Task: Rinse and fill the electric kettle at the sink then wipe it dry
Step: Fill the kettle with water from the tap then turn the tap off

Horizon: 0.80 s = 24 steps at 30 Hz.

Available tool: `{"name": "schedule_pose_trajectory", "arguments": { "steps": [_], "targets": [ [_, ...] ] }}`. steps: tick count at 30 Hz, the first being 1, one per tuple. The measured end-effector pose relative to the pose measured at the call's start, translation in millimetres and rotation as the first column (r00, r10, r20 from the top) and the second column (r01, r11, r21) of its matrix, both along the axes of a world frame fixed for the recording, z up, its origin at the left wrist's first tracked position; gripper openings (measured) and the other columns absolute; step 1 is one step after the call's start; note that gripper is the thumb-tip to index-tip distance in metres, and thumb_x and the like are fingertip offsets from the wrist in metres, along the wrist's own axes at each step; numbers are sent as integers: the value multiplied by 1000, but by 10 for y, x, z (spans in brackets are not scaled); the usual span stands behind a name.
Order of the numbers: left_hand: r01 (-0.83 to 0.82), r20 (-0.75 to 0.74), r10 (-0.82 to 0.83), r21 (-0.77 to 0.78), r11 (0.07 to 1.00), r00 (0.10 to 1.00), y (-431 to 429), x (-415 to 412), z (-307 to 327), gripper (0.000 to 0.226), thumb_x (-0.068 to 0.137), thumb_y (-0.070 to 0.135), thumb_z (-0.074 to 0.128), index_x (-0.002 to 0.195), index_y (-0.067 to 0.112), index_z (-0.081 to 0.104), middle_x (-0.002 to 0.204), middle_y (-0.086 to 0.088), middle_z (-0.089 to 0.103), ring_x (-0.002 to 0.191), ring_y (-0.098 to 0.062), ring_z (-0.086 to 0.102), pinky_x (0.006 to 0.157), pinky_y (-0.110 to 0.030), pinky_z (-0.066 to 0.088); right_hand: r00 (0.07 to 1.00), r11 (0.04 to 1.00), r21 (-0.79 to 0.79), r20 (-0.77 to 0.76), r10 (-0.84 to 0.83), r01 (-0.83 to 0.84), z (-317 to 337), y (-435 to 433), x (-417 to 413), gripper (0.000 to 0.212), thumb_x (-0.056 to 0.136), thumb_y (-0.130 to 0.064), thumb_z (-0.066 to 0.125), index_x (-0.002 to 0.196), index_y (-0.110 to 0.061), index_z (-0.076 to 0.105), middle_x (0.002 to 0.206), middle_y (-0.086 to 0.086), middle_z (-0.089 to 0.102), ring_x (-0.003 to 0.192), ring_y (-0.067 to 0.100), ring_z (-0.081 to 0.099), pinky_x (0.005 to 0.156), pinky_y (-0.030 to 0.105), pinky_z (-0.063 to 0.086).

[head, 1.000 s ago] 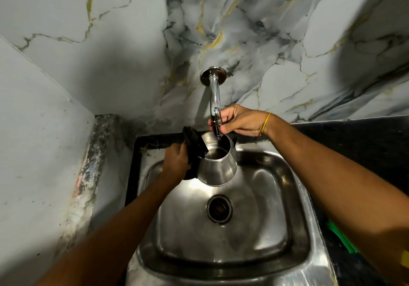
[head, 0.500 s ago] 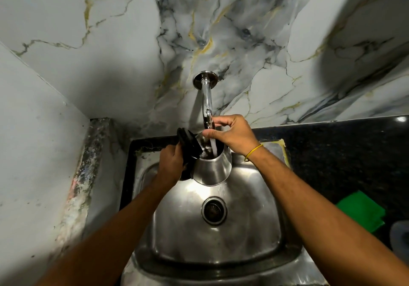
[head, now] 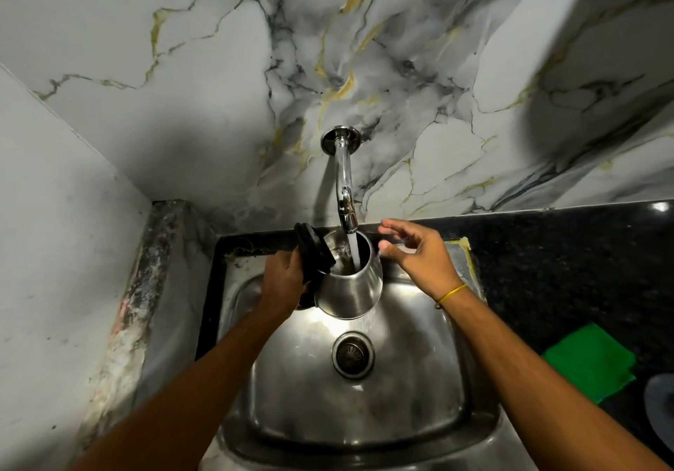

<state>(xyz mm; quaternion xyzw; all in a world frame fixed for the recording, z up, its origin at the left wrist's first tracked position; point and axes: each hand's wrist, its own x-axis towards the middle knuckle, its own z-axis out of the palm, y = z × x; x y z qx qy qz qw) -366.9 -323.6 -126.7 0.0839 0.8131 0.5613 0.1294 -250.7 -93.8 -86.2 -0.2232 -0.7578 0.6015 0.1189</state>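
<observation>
A steel electric kettle (head: 352, 290) with its black lid (head: 313, 250) flipped open hangs over the steel sink (head: 419, 408). My left hand (head: 282, 281) grips its black handle on the left side. A chrome tap (head: 344, 193) comes out of the marble wall, and water streams from it straight into the kettle's mouth. My right hand (head: 415, 253) hovers just right of the kettle's rim, fingers spread, holding nothing and touching neither tap nor kettle.
A folded green cloth (head: 592, 361) lies on the black granite counter (head: 565, 262) to the right of the sink. A round grey object (head: 662, 408) shows at the right edge. A marble wall rises behind, a pale side wall at left. The drain (head: 353, 354) sits mid-basin.
My right hand has left the tap and drawn back to the right, opening. Water now runs into the kettle. The left hand keeps the kettle under the spout.
</observation>
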Motion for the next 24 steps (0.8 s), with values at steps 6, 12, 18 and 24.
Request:
{"name": "schedule_pose_trajectory", "arguments": {
  "steps": [6,12,18,24],
  "targets": [
    [-4,-13,4,9,1000,1000,47,81,88,55,84,61,40,51,23,59,44,6,54,46,-7,49,50,-30,42,999,980,-200,48,15,-5,-8,44,118,52,85,8,79,128,-20,70,125,2,76,116,15,63,96,20,53],
    [58,-11,-57,21,998,998,25,129,154,86,84,65,39,68,-18,55,57,-18,52,56,-25,49,57,-37,41,992,959,-276,87,95,-67,-37,8,154,63,83,17,75,140,-10,64,139,8,69,132,23,60,109,29,55],
    [48,-45,-48,-14,999,998,44,160,212,76,89,58,39,66,-12,58,59,-17,53,57,-22,48,57,-34,38,944,948,-235,200,261,-213,-33,0,190,89,81,14,80,157,-15,45,153,12,56,148,22,46,121,45,44],
    [56,-1,-56,32,998,998,55,160,196,78,82,66,38,60,-7,55,55,-16,51,54,-23,47,57,-38,38,898,915,-261,240,369,-306,-253,-74,277,103,80,15,81,164,-19,31,153,1,54,147,22,48,114,23,49]
  ]
}}
